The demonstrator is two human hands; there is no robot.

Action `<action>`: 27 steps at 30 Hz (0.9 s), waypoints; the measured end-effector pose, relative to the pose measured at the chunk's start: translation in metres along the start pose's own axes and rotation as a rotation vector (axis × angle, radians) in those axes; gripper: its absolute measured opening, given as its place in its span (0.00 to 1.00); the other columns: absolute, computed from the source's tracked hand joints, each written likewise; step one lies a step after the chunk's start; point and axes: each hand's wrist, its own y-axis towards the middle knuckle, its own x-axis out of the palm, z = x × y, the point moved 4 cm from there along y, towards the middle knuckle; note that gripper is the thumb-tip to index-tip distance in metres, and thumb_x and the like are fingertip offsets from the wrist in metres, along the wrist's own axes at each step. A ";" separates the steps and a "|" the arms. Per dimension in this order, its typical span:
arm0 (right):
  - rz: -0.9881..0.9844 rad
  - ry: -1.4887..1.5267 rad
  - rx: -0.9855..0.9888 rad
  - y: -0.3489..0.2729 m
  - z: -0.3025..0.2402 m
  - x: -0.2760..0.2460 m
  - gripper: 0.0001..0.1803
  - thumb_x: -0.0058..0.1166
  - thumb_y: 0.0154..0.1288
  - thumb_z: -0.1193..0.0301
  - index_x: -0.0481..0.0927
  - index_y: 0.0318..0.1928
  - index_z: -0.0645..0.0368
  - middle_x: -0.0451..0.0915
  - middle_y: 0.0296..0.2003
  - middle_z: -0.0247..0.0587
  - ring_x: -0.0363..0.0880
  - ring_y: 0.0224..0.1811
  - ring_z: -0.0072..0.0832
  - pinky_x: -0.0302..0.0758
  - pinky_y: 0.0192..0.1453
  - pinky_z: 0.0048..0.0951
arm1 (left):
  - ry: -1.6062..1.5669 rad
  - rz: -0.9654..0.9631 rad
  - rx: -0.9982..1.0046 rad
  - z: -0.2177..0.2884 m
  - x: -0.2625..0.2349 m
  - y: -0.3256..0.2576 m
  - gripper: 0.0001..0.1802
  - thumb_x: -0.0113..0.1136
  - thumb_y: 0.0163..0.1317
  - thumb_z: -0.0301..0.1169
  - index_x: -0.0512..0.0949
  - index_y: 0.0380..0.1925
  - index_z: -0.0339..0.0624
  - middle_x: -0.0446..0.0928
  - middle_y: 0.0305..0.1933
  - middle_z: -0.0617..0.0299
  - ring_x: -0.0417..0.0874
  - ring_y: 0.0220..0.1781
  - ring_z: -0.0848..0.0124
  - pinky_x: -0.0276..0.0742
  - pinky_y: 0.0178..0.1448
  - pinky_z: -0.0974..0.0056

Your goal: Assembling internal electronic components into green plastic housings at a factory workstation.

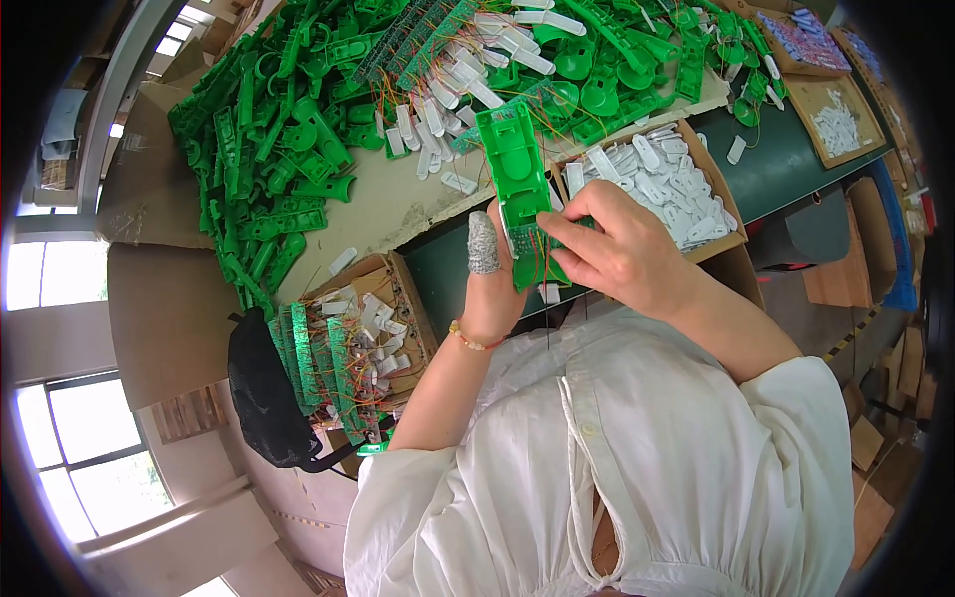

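My left hand (490, 291), its thumb wrapped in a silvery-grey covering, grips a long green plastic housing (513, 149) from below. The housing stands tilted in front of my chest with its hollow side toward me. At its lower end lies a small green circuit board (524, 242) with thin coloured wires. My right hand (627, 249) is closed, thumb and fingertips pinched at the housing's lower right edge beside the board. What sits between those fingertips is hidden. A white plastic piece (549, 293) hangs just under the housing.
Green plastic shells (288, 149) are heaped at the far left and back. White clips (477, 75) and wired circuit boards lie among them. A carton of white pieces (686, 199) stands right; a carton of wired boards (348, 348) stands left, beside a black mesh bag (264, 393).
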 end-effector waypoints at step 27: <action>0.196 0.226 0.379 -0.017 0.024 0.014 0.09 0.59 0.44 0.79 0.75 0.29 0.59 0.71 0.29 0.40 0.74 0.24 0.34 0.71 0.26 0.29 | 0.618 0.382 0.120 -0.008 -0.038 0.016 0.16 0.49 0.60 0.22 0.67 0.49 0.35 0.74 0.35 0.63 0.71 0.32 0.79 0.69 0.35 0.74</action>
